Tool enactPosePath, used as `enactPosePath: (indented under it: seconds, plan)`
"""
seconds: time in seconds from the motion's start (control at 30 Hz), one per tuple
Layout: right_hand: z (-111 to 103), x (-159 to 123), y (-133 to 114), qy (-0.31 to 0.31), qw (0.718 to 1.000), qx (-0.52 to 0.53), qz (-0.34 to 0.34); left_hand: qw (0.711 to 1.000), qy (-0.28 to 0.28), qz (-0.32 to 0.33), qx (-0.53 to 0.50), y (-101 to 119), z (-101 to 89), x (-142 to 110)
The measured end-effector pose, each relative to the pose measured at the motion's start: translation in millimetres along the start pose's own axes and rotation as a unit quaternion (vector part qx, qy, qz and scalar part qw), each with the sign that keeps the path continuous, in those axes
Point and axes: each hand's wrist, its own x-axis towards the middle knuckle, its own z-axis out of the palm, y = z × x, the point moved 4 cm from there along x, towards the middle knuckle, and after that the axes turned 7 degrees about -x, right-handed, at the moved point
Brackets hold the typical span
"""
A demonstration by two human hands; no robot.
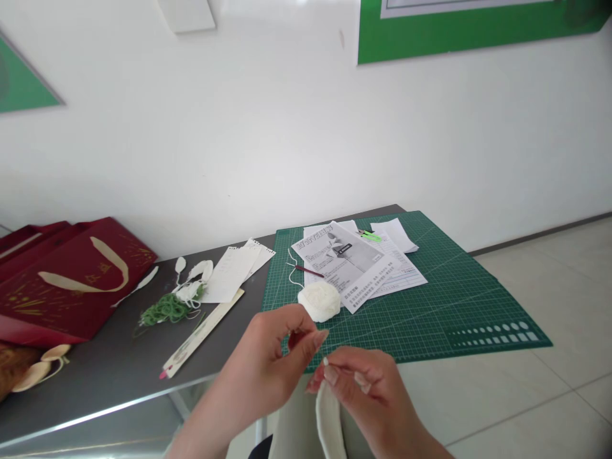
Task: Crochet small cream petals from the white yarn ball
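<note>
White crocheted piece (329, 421), held below the desk's near edge.
Right hand (368, 389) pinches its top; its lower part is cut off. Left hand (272, 357) has fingertips pressed together on something too small to make out.

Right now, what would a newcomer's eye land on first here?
Probably the two hands at bottom centre: the left hand and right hand pinch a white crocheted piece. Behind them, a white yarn ball sits on the green cutting mat beside printed sheets; a red gift bag lies far left.
</note>
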Motion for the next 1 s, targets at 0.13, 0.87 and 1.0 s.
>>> enactPosePath:
  seconds: [0.13,0.87,1.0]
  plan:
    - [-1.6,4.1,-0.6,0.001,1.000,0.024,-0.014,0.957,0.050,0.009,-0.284,-12.6,2.6,-3.4]
    - [-0.1,-2.2,3.7,0.250,0.869,-0.299,-0.305,0.787,0.222,-0.052,-0.573,-59.5,68.2,-19.2]
    - [-2.9,0.0,5.0,0.220,0.922,-0.209,-0.241,0.763,0.221,-0.050,-0.605,-61.2,64.3,-13.0]
